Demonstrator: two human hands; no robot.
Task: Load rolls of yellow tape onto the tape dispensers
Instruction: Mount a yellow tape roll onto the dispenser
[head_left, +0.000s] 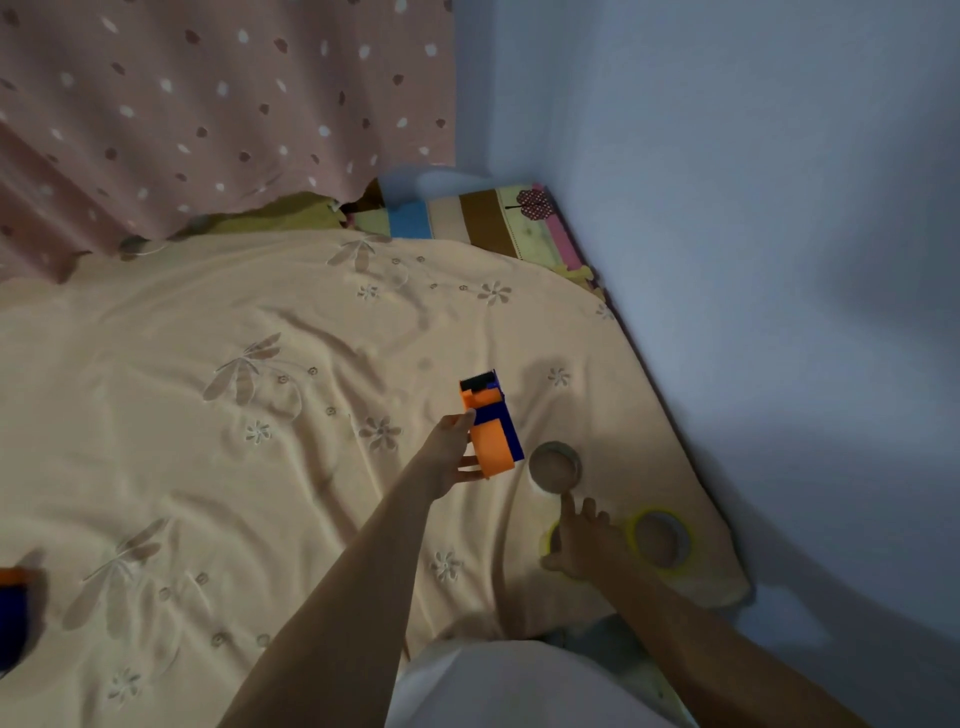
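An orange and blue tape dispenser (491, 426) is held above the bed sheet by my left hand (451, 457), which grips its left side. My right hand (589, 540) rests on a yellow tape roll (555, 540) that it mostly hides, with the index finger stretched forward. A second yellow tape roll (661, 540) lies just right of that hand. A bare cardboard core (555, 466) lies ahead of it on the sheet. Part of another orange and blue dispenser (13, 618) shows at the left edge.
The peach floral bed sheet (234, 441) covers the mattress. A striped pillow (483, 218) lies at the far corner, under a pink dotted curtain (208, 114). A blue wall (753, 260) runs along the bed's right edge.
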